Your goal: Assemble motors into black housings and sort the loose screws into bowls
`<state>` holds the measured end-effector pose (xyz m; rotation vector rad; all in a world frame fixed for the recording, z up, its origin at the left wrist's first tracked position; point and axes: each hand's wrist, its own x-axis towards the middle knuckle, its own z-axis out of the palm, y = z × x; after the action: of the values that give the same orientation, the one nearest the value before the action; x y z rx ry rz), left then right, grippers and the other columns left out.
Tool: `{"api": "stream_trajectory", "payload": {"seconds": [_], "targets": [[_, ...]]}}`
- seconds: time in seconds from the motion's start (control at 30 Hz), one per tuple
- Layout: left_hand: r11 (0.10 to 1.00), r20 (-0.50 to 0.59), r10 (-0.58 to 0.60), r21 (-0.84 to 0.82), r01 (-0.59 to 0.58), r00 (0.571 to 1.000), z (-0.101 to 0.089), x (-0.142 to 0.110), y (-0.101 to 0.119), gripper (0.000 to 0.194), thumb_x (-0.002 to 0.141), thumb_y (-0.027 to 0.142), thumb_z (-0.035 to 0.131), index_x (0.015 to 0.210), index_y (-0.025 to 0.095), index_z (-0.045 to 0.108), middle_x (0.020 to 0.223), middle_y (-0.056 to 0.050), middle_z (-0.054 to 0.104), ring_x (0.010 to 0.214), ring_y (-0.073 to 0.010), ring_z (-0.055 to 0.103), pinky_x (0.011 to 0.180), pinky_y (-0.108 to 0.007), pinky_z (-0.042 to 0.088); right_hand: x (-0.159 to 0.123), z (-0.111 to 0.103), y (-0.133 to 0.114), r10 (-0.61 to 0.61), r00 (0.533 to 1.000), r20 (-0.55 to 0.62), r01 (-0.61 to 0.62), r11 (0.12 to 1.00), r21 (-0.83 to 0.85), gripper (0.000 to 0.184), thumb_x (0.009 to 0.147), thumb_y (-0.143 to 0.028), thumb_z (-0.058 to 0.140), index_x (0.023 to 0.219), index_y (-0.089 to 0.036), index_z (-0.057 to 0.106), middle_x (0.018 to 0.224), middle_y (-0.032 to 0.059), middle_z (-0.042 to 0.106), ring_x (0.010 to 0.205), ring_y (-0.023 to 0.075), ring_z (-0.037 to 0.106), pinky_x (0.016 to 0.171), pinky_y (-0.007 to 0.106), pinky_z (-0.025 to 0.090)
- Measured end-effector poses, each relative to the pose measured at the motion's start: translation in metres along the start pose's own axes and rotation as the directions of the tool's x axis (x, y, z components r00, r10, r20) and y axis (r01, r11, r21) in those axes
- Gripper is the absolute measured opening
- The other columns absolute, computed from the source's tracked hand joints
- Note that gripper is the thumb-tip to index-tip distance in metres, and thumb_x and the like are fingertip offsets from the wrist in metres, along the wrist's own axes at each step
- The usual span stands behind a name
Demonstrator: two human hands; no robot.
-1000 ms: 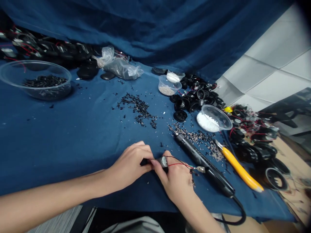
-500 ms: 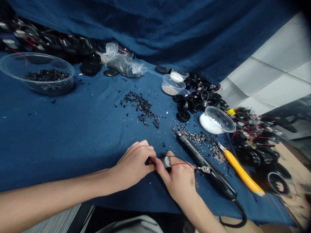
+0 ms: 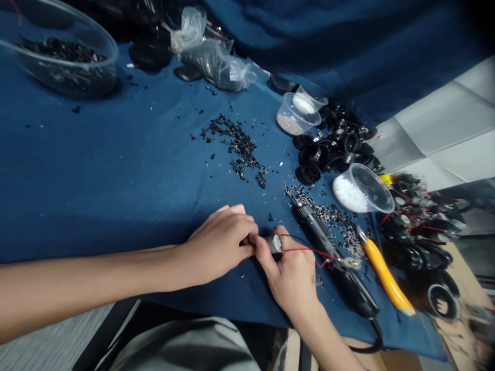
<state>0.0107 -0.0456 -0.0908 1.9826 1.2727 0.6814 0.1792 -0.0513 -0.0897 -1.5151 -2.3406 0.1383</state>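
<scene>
Fingers of your right hand (image 3: 293,272) are gripping small cylindrical motor (image 3: 275,245) above blue cloth (image 3: 116,206), apparently steadying it. Left hand (image 3: 224,243) is resting at its unwired end; grasp hidden, cannot tell. Red wire (image 3: 303,250) is trailing across right hand, likely clear of fingertips.

The motor (image 3: 274,245) is a short cylinder with a grey side and a whitish end. It lies on its side over the near part of the table (image 3: 116,180), gripped between the thumb and a finger of the right hand (image 3: 292,270). The whitish end faces right; the opposite end is hidden by the fingers, with the left hand (image 3: 224,242) just beside it. A red wire (image 3: 297,249) and a thinner black wire (image 3: 297,238) run from the whitish end across the right hand toward a small, pale metallic piece (image 3: 351,263).
</scene>
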Motion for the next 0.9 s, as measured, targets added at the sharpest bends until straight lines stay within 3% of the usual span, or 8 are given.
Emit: {"api": "stream_trajectory", "payload": {"seconds": [0.43,0.57,0.63,0.77,0.83,0.9], "targets": [[0.996,-0.06,0.084,0.036,-0.082,0.995,0.007,0.001,-0.003,0.028,0.082,0.012,0.067,0.059,0.015,0.051,0.062,0.003,0.053,0.072,-0.0155,0.045,0.066,-0.031,0.029,-0.003,-0.001,0.003,0.016,0.999,0.05,-0.02,0.996,0.086,0.042,0.096,-0.053,0.04,0.068,-0.022,0.042,0.046,-0.0043,0.046,0.039,0.0118,0.041,0.044,0.023,0.029],[0.994,-0.016,0.1,0.049,-0.099,0.995,-0.002,0.0,-0.007,0.024,0.08,0.013,0.068,0.06,0.016,0.056,0.064,0.003,0.055,0.074,-0.0158,0.048,0.067,-0.03,0.033,-0.002,-0.001,0.002,0.001,1.0,0.025,-0.002,0.999,0.037,0.045,0.097,-0.055,0.036,0.068,-0.021,0.044,0.045,-0.0034,0.048,0.037,0.0119,0.042,0.044,0.023,0.029],[0.996,0.015,0.07,-0.056,-0.069,0.997,-0.013,0.002,-0.007,0.011,0.078,0.006,0.065,0.074,0.017,0.065,0.075,0.003,0.062,0.079,-0.0148,0.054,0.07,-0.028,0.039,-0.001,-0.001,0.0,-0.009,1.0,0.006,0.009,1.0,-0.025,0.049,0.098,-0.058,0.032,0.07,-0.02,0.048,0.044,-0.0027,0.049,0.036,0.0128,0.045,0.044,0.024,0.028],[0.908,-0.055,-0.124,-0.408,0.091,0.991,-0.028,0.008,0.008,0.022,0.087,0.011,0.052,0.104,0.016,0.066,0.102,-0.002,0.071,0.093,-0.0142,0.065,0.08,-0.026,0.051,0.001,-0.002,-0.003,-0.075,0.996,-0.049,0.067,0.985,-0.162,0.052,0.099,-0.056,0.031,0.069,-0.019,0.053,0.048,-0.0002,0.055,0.042,0.0145,0.054,0.047,0.026,0.027],[0.91,-0.057,-0.128,-0.404,0.094,0.99,-0.023,0.008,0.02,0.025,0.094,0.021,0.046,0.109,0.015,0.065,0.109,-0.004,0.071,0.101,-0.0163,0.065,0.087,-0.03,0.051,0.0,-0.003,-0.003,-0.126,0.989,-0.082,0.107,0.972,-0.21,0.049,0.099,-0.051,0.033,0.071,-0.018,0.057,0.052,0.0012,0.058,0.047,0.015,0.058,0.049,0.027,0.027],[0.959,-0.058,-0.03,-0.284,0.012,0.998,-0.012,0.001,0.028,0.033,0.098,0.023,0.039,0.12,0.015,0.061,0.12,-0.006,0.067,0.11,-0.0168,0.062,0.097,-0.032,0.048,-0.003,-0.003,-0.003,-0.175,0.978,-0.112,0.139,0.952,-0.271,0.046,0.1,-0.047,0.035,0.081,-0.016,0.062,0.055,0.0028,0.06,0.051,0.0163,0.06,0.051,0.027,0.029]]}}
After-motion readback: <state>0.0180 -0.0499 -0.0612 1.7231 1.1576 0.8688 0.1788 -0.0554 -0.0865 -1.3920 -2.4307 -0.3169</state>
